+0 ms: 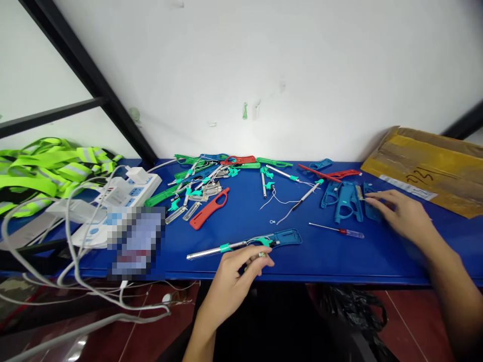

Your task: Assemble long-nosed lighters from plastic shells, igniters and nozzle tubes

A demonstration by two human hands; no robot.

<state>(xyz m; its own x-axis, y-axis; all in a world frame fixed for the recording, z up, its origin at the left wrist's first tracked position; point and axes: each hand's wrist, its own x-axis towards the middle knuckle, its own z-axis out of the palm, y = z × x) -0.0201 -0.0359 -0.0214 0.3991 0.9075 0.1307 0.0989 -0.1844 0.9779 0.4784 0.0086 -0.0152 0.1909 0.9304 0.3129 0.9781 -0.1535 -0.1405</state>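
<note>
My left hand is closed near the front edge, pinching a small pale piece too small to name. Just beyond it lies a partly assembled long-nozzle lighter, with a metal tube, a green trigger, white wire and an open blue handle shell. On the right, my right hand has thumb and forefinger closed on a clear plastic lighter tank. Around those fingertips are several blue handle shells. A screwdriver with a red and clear handle lies left of that hand.
Loose lighter parts and a red handle shell lie at the back left. A white power strip, cables and a phone occupy the left. Reflective green straps lie behind them. A cardboard box stands at right.
</note>
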